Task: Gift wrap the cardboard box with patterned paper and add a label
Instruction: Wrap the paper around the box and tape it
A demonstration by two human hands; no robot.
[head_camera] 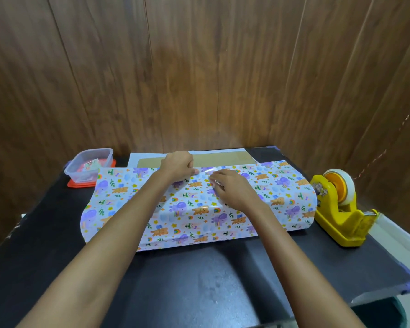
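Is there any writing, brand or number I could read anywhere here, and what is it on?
No text can be read.
Sticker on the yellow tape dispenser: blurred.
Cards in the plastic container: too small.
Marks on the cardboard box: too small.
The patterned paper: pictures only.

Box (223,159) mostly under paper (282,192) (far strip shows).

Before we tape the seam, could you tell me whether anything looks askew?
Slightly: the paper lies unevenly, its left end flaring loose over the table, and a strip of the box is bare at the far side. Nothing spilled or torn.
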